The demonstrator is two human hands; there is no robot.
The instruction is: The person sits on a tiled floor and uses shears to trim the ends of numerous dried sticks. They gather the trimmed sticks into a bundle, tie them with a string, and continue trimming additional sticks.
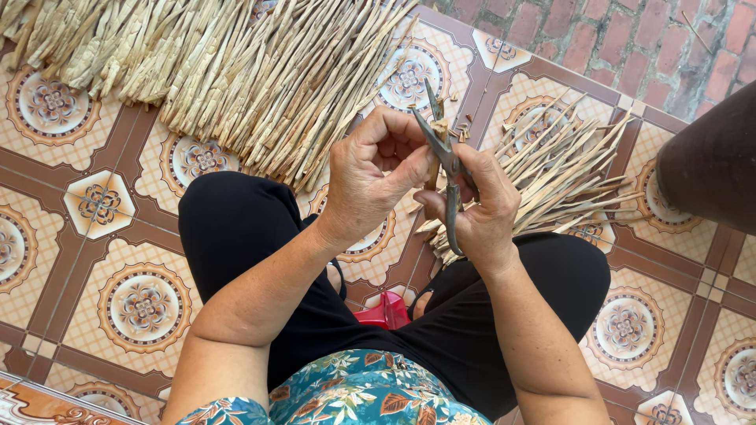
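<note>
Patterned floor tiles (102,260) in cream and brown fill most of the view, meeting red brick paving (630,39) along the far right edge. Across the far left of the tiles lies a big heap of long pale dried strips (236,71), fanned out and overlapping. A smaller pile of shorter strips (567,169) sits toward the right side of the tiles, just beyond the right hand. At the right edge a dark brown rounded object (713,157) stands over the tiles; what it is cannot be told.

Seen from above, the person sits low with knees apart in black trousers (236,228) and a floral top (354,393). Something red (386,311) shows between the legs, mostly hidden.

Both hands meet above the gap between the knees. The left hand (370,177) is curled, its fingers and thumb pinching one strip (435,161) that stands roughly upright between the two hands. The right hand (480,208) is clenched around the handles of metal scissors (445,157), blades pointing away from the body and parted, the top end of the held strip sitting between them. Small cut scraps (465,126) lie scattered on the tiles just beyond the blades, between the two piles.
</note>
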